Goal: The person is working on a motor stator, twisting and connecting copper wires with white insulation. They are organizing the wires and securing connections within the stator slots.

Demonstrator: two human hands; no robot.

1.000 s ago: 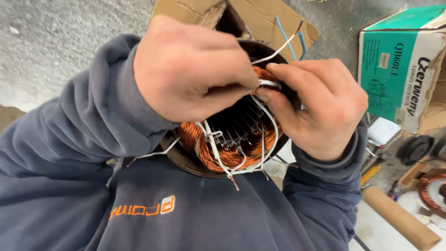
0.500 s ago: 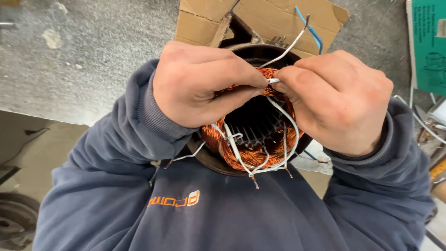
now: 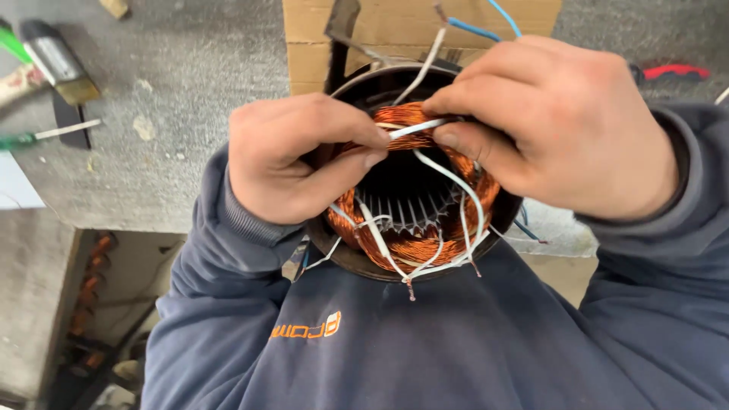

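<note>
A round motor stator [image 3: 414, 209] with copper windings in a dark housing rests against my chest, its opening facing the camera. Several white sleeved leads [image 3: 448, 178] run across the copper coil. My left hand [image 3: 292, 156] pinches one end of a short white sleeve [image 3: 414, 127] at the upper rim of the winding. My right hand [image 3: 562, 129] pinches the other end of the same sleeve from the right. Both hands lie on the coil's top edge, fingertips almost touching.
A brown cardboard box [image 3: 311, 34] with blue wires [image 3: 474, 29] stands just behind the stator on the grey concrete bench [image 3: 167, 99]. A brush [image 3: 53, 61] and a green-handled tool [image 3: 30, 137] lie at the far left, a red-handled tool [image 3: 676, 72] at the right.
The view has shifted so the stator sits closer and more central. Both hands have stayed at the top of the winding, fingertips drawing together on the white sleeve.
</note>
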